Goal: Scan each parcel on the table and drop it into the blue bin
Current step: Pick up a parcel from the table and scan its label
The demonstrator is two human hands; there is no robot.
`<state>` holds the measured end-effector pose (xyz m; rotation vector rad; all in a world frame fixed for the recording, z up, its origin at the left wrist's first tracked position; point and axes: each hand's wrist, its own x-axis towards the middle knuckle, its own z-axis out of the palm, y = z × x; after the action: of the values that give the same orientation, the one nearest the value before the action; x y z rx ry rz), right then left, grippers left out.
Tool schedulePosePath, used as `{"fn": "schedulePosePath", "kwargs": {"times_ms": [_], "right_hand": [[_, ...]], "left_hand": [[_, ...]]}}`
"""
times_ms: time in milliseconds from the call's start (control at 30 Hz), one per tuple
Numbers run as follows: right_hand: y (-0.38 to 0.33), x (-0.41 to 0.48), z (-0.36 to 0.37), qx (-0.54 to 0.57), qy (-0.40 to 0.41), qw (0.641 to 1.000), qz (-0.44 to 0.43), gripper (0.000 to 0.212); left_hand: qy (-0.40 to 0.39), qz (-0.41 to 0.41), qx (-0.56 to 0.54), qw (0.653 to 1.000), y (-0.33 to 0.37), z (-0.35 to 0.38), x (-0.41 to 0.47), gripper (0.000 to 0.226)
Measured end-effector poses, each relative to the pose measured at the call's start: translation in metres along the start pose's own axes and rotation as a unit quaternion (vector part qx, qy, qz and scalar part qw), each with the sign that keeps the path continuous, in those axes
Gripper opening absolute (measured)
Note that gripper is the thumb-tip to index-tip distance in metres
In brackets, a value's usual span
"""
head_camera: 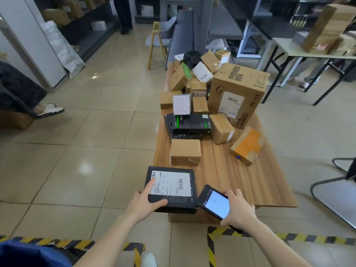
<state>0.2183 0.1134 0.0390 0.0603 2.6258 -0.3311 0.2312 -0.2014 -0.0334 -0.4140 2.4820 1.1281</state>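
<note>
Here, a black parcel (pixel 173 189) is gripped label-up by the left hand (pixel 143 204) at the near left corner of the wooden table (pixel 231 180). Just beside it, a lit scanner (pixel 216 204) is held in the right hand (pixel 240 211). Cardboard boxes (pixel 185 152) are piled beyond.

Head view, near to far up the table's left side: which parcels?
Black labelled parcel in left hand → small brown box → green-striped black box → white box → black bag at the far end. Scanner in right hand: level with the first, skipped.
</note>
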Motion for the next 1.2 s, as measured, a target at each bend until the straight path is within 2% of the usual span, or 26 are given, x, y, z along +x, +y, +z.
{"fn": "schedulePosePath", "kwargs": {"times_ms": [167,367,500,633,833,967,1200], "right_hand": [[-0.048,0.015,0.013,0.020,0.007,1.000,-0.009,0.098],[-0.120,0.042,0.031,0.023,0.010,0.999,-0.046,0.098],[-0.174,0.060,0.038,0.004,-0.005,0.996,-0.088,0.099],[-0.234,0.071,0.046,0.016,-0.042,0.988,-0.147,0.098],[-0.324,0.072,0.067,-0.021,-0.088,0.962,-0.257,0.096],[-0.367,0.056,0.089,-0.025,-0.144,0.931,-0.334,0.096],[-0.410,0.018,0.132,-0.080,-0.222,0.875,-0.423,0.092]], "left_hand": [[0.010,0.020,-0.031,0.999,-0.035,-0.033,-0.006,0.089],[0.052,0.004,-0.078,0.996,-0.084,-0.072,-0.007,0.086],[0.113,-0.023,-0.109,0.987,-0.118,-0.108,-0.017,0.085],[0.197,-0.081,-0.161,0.964,-0.154,-0.140,-0.042,0.087],[0.348,-0.196,-0.229,0.888,-0.200,-0.158,-0.107,0.087],[0.415,-0.288,-0.254,0.825,-0.226,-0.143,-0.171,0.083],[0.491,-0.431,-0.268,0.708,-0.253,-0.099,-0.268,0.092]]}}
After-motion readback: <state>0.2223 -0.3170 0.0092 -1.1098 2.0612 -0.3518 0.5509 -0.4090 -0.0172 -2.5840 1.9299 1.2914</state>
